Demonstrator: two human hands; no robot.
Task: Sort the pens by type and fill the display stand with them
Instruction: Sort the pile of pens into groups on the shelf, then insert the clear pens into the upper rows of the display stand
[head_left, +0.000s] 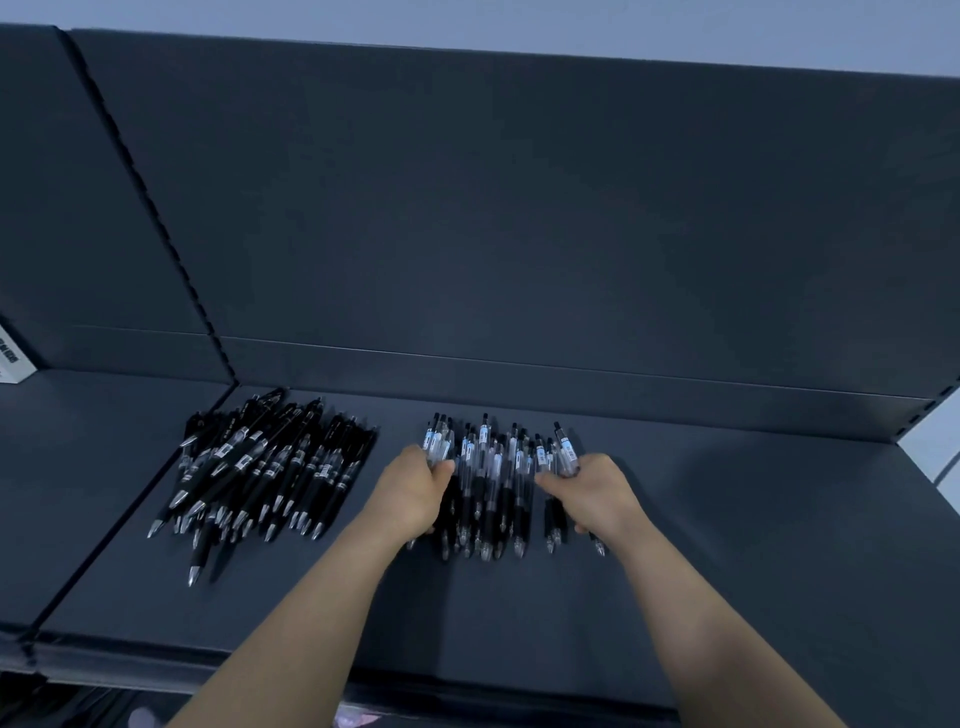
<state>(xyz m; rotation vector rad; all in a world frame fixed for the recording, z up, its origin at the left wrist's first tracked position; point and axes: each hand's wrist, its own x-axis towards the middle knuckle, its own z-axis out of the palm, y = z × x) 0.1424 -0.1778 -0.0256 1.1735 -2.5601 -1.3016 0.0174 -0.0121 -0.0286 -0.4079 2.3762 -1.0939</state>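
— Whereabouts of the clear pens (498, 483)?
— Bunched on the shelf (727, 545), a little right of centre, tips toward the front lip, clicker ends toward the back panel (519, 234). Flanked by both hands: left hand (410, 491) curled against the bunch's left side, thumb on top; right hand (597, 491) likewise on the right, fingers (584, 467) wrapped over the outermost pens. Gripping, then, not lying flat.

— Handling?
— Probably light, stiff, slick plastic. Round barrels, so apt to roll and fan out. Dark grip sections lower down, likely the least slippery spot. Best squeezed from both sides near mid-length, kept parallel, moved as one bundle. Too loose a squeeze: likely loss of the middle ones.

— Neighbours?
— Black pens (260, 467) heaped to the left, well apart from the clear lot, many crossing, a couple straying toward the front. Close beside the seam between shelf sections, below the slotted upright (145, 208). Corner of a box (13, 353) at far left.

— Room to move?
— Plenty of bare shelf to the right and in front. Front lip under the forearms: some risk of rollers going over. Back panel near the clicker ends, so little room for pushing away. Safer sideways or straight up.
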